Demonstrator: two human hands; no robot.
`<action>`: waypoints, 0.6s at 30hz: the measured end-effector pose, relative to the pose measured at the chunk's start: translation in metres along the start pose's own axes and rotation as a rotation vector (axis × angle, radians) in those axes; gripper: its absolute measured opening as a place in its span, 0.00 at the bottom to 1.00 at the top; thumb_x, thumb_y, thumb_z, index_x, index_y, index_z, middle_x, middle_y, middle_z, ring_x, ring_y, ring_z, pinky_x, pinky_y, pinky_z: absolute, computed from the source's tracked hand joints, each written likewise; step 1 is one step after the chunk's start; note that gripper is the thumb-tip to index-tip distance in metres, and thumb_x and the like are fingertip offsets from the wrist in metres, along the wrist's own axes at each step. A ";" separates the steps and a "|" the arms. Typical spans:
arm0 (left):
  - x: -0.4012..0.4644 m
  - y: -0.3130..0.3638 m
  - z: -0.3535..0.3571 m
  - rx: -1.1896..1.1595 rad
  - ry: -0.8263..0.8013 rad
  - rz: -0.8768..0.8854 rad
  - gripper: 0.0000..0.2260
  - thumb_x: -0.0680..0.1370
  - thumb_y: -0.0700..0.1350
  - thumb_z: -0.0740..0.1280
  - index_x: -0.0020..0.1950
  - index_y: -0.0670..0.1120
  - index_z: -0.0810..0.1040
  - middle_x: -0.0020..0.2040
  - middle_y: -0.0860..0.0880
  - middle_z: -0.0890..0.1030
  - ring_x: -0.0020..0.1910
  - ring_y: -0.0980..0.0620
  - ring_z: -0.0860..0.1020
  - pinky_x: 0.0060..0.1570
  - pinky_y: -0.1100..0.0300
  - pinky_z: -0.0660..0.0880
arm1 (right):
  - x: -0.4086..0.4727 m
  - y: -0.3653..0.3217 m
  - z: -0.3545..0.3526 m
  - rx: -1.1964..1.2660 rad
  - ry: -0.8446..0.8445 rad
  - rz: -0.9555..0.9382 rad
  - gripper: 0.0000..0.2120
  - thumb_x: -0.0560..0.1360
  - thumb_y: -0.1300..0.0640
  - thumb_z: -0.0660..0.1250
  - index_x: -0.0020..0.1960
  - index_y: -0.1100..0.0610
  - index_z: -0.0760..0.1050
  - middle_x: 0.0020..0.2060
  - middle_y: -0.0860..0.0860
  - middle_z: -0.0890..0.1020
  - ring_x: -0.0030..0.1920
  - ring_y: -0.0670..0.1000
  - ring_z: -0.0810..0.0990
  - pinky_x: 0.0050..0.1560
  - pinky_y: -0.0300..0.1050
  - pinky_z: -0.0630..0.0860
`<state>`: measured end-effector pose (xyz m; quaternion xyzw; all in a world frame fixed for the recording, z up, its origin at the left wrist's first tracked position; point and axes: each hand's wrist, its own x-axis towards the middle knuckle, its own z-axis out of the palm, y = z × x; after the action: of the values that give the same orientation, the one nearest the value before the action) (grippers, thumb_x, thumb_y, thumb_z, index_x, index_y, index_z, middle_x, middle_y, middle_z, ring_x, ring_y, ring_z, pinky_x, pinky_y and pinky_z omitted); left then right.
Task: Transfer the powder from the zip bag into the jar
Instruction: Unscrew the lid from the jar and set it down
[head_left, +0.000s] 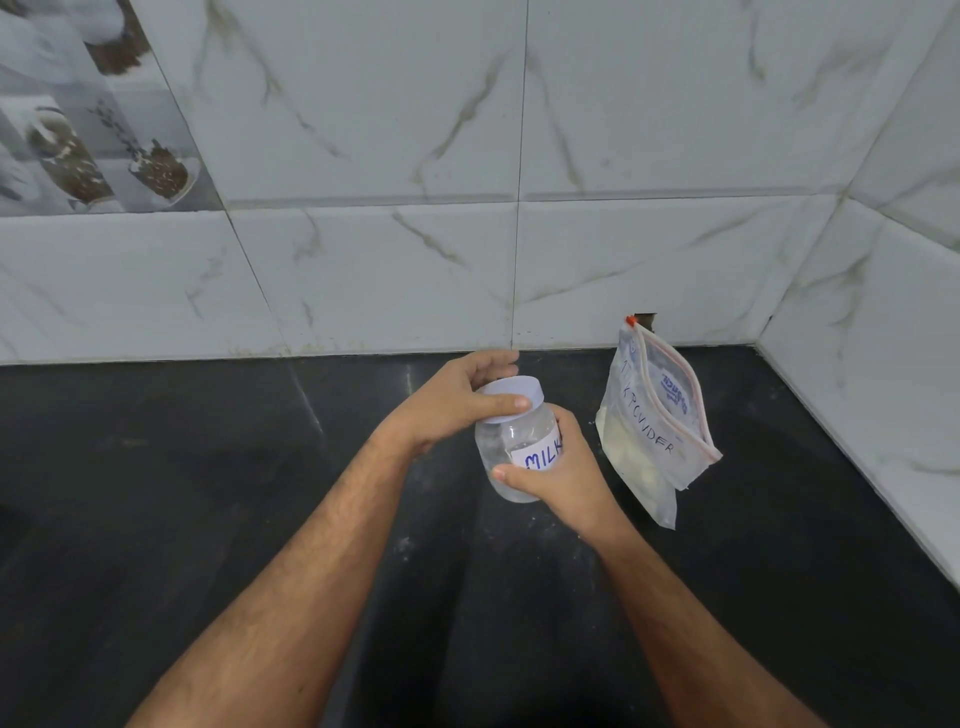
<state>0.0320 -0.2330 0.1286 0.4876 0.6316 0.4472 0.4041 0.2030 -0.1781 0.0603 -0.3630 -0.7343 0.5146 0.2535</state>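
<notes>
A clear plastic jar (506, 441) with a white label reading "MILK" is held above the black counter, tilted slightly. My right hand (558, 475) grips its body from the right side. My left hand (457, 397) grips the pale lilac lid (511, 397), thumb along its front edge and fingers curled over the back. The lid sits on the jar. To the right stands a clear zip bag (655, 423) with a red zip strip and handwritten "POWDER", off-white powder in its lower part. Neither hand touches the bag.
The black stone counter (208, 493) runs to a white marble-tiled wall (363, 260) at the back and another (883, 364) on the right, forming a corner behind the bag. A printed decorative tile (78, 130) is at upper left.
</notes>
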 end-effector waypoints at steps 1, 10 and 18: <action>0.001 0.001 0.002 0.003 -0.009 0.005 0.30 0.73 0.47 0.77 0.73 0.52 0.71 0.68 0.53 0.76 0.65 0.60 0.76 0.63 0.61 0.75 | 0.000 0.001 0.000 0.002 -0.004 -0.004 0.42 0.67 0.54 0.81 0.72 0.48 0.61 0.65 0.45 0.73 0.62 0.48 0.75 0.63 0.43 0.75; -0.005 -0.004 -0.007 0.013 0.033 -0.021 0.29 0.73 0.46 0.77 0.72 0.52 0.71 0.64 0.53 0.79 0.63 0.59 0.78 0.62 0.61 0.72 | 0.010 0.011 -0.009 -0.015 0.019 -0.008 0.42 0.66 0.52 0.81 0.73 0.47 0.61 0.62 0.41 0.72 0.58 0.45 0.75 0.55 0.31 0.71; 0.002 0.008 -0.003 0.028 0.009 -0.008 0.30 0.72 0.46 0.77 0.72 0.52 0.71 0.69 0.52 0.75 0.67 0.57 0.74 0.65 0.58 0.73 | 0.005 0.010 -0.006 0.018 0.005 -0.042 0.41 0.65 0.51 0.82 0.70 0.43 0.61 0.59 0.37 0.73 0.57 0.43 0.76 0.55 0.33 0.75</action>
<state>0.0307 -0.2309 0.1366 0.4886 0.6415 0.4388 0.3965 0.2070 -0.1690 0.0532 -0.3465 -0.7365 0.5146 0.2695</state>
